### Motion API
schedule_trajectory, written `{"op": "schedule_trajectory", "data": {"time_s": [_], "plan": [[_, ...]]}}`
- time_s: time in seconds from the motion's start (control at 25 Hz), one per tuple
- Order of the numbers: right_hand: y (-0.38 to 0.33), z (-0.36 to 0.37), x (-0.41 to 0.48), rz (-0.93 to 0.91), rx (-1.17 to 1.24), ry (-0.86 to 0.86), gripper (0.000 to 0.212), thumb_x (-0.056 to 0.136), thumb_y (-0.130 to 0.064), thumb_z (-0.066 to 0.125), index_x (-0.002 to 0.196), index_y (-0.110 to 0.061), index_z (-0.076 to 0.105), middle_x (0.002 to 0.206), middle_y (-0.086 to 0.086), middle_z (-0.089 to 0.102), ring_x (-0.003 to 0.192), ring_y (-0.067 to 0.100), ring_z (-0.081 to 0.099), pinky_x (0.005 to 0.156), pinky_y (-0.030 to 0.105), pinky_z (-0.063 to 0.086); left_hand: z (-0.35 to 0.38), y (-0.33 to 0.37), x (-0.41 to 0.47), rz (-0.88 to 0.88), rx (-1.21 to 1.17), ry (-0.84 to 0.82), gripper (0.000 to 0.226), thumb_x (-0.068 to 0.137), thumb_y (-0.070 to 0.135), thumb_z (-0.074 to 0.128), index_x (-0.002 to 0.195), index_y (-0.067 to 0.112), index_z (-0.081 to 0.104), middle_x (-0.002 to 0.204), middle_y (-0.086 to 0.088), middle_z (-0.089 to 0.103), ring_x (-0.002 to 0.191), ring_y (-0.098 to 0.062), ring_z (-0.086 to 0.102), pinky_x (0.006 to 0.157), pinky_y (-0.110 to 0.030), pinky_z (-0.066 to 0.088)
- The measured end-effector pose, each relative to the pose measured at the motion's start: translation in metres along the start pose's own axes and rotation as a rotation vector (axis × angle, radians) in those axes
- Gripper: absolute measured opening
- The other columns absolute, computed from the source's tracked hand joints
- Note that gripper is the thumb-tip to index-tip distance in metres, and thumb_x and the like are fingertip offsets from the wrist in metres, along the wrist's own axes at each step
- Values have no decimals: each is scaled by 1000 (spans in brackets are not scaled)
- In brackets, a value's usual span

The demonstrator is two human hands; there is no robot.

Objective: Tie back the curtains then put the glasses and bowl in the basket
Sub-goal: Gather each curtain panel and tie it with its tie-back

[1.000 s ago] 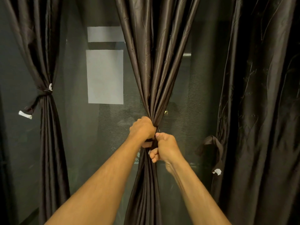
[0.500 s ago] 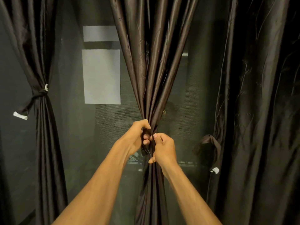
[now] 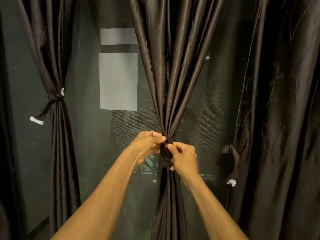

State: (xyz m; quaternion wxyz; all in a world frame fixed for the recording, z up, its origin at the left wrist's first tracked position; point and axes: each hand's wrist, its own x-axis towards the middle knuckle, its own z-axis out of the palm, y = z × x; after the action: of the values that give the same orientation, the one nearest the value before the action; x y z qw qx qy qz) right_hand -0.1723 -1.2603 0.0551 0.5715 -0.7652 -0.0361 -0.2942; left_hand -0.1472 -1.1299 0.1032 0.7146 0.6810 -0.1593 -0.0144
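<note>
The left hand has loosened its fist on the middle curtain — it and the right hand now pinch the tie at the gathered waist, so knotting seems underway.

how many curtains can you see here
3: the left curtain, tied back; the middle curtain, gathered, its tie pinched by the left hand and right hand; the right curtain, hanging loose. More may hang outside the frame.
</note>
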Motion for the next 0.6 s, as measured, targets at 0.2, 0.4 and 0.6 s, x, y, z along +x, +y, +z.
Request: {"op": "schedule_trajectory", "data": {"time_s": [0.2,0.4,0.6], "plan": [[-1,-3,4,69,13,-27,17,89,-21,69,79,-9,72,60,6,62,55,13,56,59,42,57,-1,-2,-1,13,99,23,16,88,10,68,99,0,64,74,-10,74,66,-16,71,76,-32,60],[-17,-5,2,337,345,-46,6,86,2,69,90,-3,67,62,5,59,38,6,49,35,20,33,3,2,-6,25,199,19,9,92,14,64,93,8,58,57,1,65,50,-9,61,59,-31,56],[-24,1,-2,476,529,-43,15,90,3,63,85,-10,60,55,4,53,30,5,39,33,15,27,6,0,-10,-4,367,-48,21,102,27,44,84,18,37,74,-6,55,55,-16,53,49,-30,49]]}}
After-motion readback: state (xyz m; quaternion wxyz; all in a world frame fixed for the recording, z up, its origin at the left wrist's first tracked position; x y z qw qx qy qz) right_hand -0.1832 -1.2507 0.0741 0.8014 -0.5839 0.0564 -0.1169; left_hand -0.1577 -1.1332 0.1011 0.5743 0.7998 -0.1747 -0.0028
